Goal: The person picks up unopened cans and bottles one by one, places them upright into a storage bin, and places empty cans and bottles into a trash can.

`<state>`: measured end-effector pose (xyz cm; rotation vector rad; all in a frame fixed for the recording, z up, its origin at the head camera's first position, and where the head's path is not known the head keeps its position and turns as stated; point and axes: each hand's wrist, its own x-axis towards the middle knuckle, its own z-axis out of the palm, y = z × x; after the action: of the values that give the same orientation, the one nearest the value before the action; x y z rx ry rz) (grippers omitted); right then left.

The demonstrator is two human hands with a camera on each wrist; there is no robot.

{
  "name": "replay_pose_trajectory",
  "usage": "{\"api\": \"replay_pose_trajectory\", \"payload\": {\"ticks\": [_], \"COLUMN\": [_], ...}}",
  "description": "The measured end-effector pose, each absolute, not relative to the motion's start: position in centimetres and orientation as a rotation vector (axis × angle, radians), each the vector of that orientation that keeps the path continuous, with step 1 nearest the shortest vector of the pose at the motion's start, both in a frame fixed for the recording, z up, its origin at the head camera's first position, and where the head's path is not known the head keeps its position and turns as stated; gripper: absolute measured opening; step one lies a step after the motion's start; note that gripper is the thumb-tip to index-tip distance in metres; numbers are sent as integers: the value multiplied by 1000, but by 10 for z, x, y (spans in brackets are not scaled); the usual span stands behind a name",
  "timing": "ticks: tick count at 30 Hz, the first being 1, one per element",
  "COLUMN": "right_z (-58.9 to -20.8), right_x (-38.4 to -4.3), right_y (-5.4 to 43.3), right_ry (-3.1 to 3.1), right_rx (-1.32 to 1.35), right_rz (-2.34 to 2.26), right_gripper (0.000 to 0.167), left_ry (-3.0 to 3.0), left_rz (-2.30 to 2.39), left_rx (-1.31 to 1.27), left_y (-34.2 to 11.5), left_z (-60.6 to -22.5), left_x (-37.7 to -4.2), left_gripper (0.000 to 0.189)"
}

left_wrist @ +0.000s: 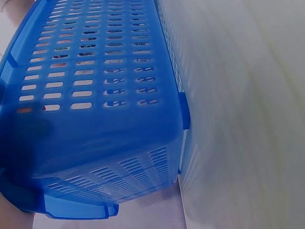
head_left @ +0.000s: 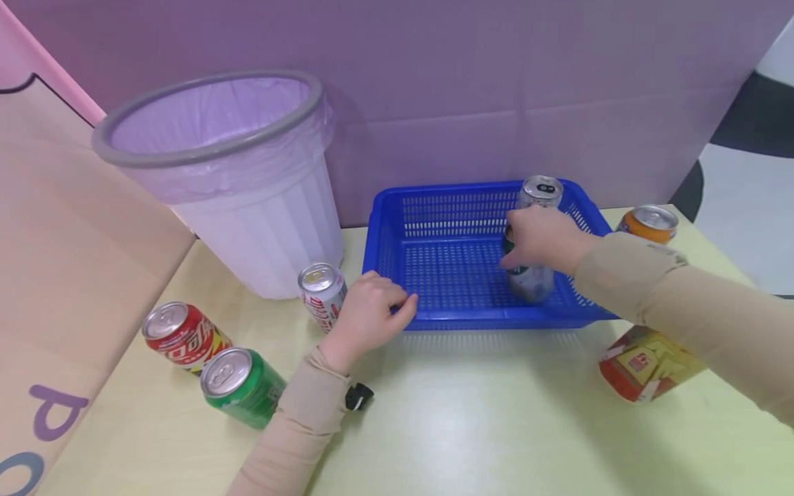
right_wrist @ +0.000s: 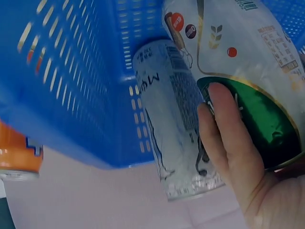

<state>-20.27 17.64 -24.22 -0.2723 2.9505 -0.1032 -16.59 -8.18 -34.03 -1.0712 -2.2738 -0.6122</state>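
My right hand (head_left: 546,238) grips a white and green snack packet (right_wrist: 257,129) inside the blue basket (head_left: 387,227); its fingers lie across the green part in the right wrist view. Beside the packet, a tall silvery-white can (right_wrist: 167,114) stands against the basket's back right wall. My left hand (head_left: 369,313) holds the basket at its front left corner, the thumb over the front rim. In the left wrist view, the slotted basket wall (left_wrist: 90,90) fills much of the picture, and most of that hand is hidden.
A white bin (head_left: 267,220) with a liner stands back left. Left of the basket are a white-and-red can (head_left: 324,296), a red can (head_left: 186,337) and a green can (head_left: 248,389). At right are an orange can (head_left: 648,224) and a red-and-yellow package (head_left: 645,365).
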Motion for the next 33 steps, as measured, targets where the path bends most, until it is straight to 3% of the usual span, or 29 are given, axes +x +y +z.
{"api": "replay_pose_trajectory", "payload": {"ticks": [13, 24, 33], "right_z": [-254, -255, -253], "right_x": [-204, -205, -207], "right_y": [182, 185, 188], "right_ry": [2933, 2930, 2894], "right_rx": [-206, -177, -125], "right_rz": [-109, -123, -146], "right_gripper": [50, 65, 57], "left_ry": [-2262, -2250, -2254], "left_rz": [-616, -628, -625], "left_rx": [-1073, -1081, -1080], "left_y": [-82, -82, -82], "left_z": [-341, -341, -340], "left_x": [-166, -167, -166], "left_gripper": [42, 42, 42]}}
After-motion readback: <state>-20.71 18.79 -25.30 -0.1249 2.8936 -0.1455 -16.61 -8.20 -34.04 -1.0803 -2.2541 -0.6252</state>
